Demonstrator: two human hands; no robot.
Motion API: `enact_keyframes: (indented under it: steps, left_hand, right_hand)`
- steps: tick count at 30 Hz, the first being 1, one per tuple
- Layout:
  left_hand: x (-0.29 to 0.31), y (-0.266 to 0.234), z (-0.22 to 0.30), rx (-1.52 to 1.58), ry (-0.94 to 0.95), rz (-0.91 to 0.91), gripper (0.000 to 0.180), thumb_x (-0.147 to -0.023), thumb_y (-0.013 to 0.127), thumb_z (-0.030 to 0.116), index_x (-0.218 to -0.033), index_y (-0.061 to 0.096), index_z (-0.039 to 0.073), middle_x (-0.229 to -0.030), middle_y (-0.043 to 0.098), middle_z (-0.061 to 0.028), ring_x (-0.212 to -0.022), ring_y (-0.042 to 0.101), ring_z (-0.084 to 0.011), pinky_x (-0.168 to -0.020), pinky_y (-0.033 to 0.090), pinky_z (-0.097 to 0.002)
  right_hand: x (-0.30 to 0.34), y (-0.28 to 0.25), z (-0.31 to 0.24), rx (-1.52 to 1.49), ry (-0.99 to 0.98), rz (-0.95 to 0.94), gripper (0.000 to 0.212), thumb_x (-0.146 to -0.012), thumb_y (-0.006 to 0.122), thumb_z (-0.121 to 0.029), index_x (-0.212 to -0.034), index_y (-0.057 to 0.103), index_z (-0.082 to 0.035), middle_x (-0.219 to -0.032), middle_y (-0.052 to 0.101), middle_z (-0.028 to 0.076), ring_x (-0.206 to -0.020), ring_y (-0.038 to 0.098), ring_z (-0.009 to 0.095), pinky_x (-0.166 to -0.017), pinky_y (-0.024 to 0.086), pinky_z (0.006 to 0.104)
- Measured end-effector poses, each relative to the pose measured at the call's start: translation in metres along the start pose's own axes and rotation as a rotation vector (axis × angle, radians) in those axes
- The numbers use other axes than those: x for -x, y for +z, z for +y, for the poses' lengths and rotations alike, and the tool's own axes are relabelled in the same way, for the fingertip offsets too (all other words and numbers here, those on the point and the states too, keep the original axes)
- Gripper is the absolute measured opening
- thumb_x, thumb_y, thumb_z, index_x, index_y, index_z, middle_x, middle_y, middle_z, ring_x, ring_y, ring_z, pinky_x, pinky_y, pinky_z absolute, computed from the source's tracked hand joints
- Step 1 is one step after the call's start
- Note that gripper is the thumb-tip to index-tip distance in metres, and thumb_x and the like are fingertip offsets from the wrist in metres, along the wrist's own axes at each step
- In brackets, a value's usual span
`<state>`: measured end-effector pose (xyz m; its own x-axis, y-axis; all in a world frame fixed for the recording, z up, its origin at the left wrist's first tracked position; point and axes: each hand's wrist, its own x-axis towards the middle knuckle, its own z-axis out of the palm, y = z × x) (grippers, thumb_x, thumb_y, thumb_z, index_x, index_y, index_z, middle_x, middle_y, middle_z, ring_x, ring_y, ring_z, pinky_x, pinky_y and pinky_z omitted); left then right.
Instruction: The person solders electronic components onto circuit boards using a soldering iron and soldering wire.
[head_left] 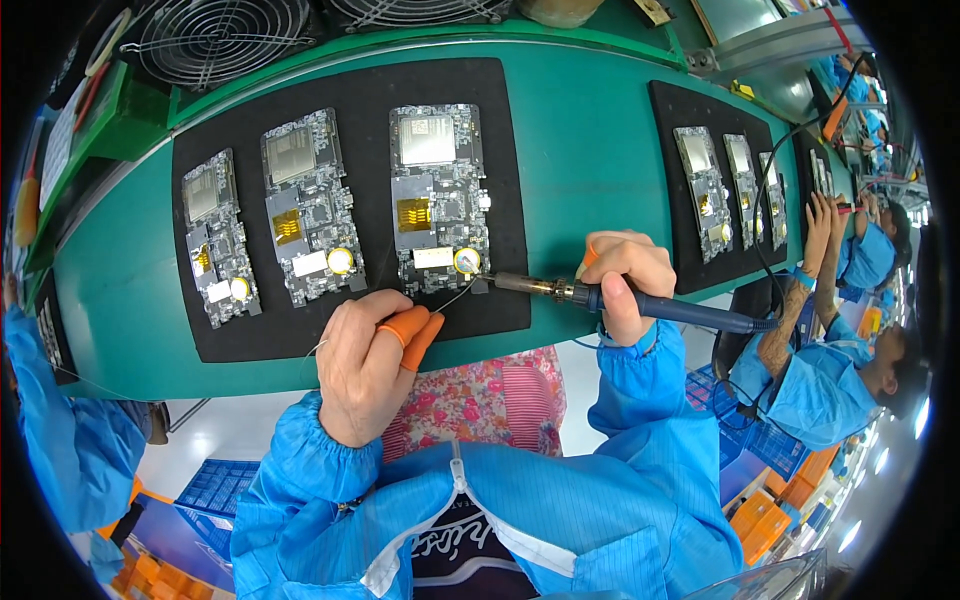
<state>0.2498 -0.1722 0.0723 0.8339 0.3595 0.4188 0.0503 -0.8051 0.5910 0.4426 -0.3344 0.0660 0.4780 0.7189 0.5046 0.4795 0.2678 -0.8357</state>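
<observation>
My right hand (630, 280) grips a soldering iron (690, 312) with a dark blue handle. Its tip points left and meets the lower right part of a circuit board (440, 190), beside a round, yellow-rimmed coin cell (466, 261). Pinched in my left hand (370, 350) is a thin solder wire (458, 299), whose end reaches toward the iron's tip; orange finger cots cover some fingertips. Two similar circuit boards, a middle one (308, 205) and a left one (216, 240), lie on the same black mat (370, 130).
Green matting (580, 150) covers the bench. A second black mat (690, 105) with several boards lies to the right. Fan guards (215, 40) stand along the back. The iron's black cable (775, 230) runs at the right. Co-workers in blue (815, 380) sit on both sides.
</observation>
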Motion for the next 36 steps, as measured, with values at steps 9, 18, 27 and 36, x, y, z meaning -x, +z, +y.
enact_keyframes:
  steps: [9,18,27,36]
  left_hand:
    - [-0.008,0.008,0.001,-0.011,0.041,-0.010,0.023,-0.061,0.076,-0.003,-0.077,0.060,-0.003,-0.085,0.057,-0.0100,-0.068,0.058,-0.0228,-0.054,0.047,-0.0296]
    - [-0.014,0.018,0.001,-0.072,0.089,-0.013,0.022,-0.060,0.075,-0.004,-0.076,0.061,-0.002,-0.084,0.058,-0.0099,-0.067,0.057,-0.0231,-0.055,0.047,-0.0308]
    - [-0.002,-0.003,0.006,0.054,-0.213,0.033,0.035,-0.066,0.071,-0.004,-0.098,0.057,0.000,-0.102,0.051,-0.0135,-0.088,0.053,-0.0278,-0.075,0.045,-0.0312]
    - [-0.002,-0.004,0.003,0.047,-0.097,0.004,0.023,-0.063,0.073,-0.003,-0.084,0.063,-0.001,-0.090,0.055,-0.0086,-0.074,0.054,-0.0236,-0.059,0.045,-0.0308]
  right_hand:
    - [0.000,0.000,0.000,-0.011,0.011,-0.011,0.019,-0.078,0.050,-0.009,-0.061,0.047,0.000,-0.050,0.046,0.009,-0.040,0.043,0.018,-0.038,0.031,0.0295]
    - [0.000,0.001,0.001,0.008,-0.001,-0.022,0.020,-0.078,0.051,-0.010,-0.061,0.047,0.000,-0.049,0.043,0.008,-0.040,0.042,0.018,-0.038,0.031,0.0300]
    - [0.004,-0.003,0.001,-0.057,-0.003,0.042,0.022,-0.080,0.051,-0.013,-0.063,0.049,0.002,-0.049,0.044,0.008,-0.041,0.040,0.017,-0.039,0.029,0.0294]
    - [0.004,0.003,-0.001,-0.041,-0.036,0.025,0.018,-0.077,0.050,-0.011,-0.063,0.049,0.002,-0.050,0.044,0.008,-0.041,0.040,0.017,-0.039,0.029,0.0296]
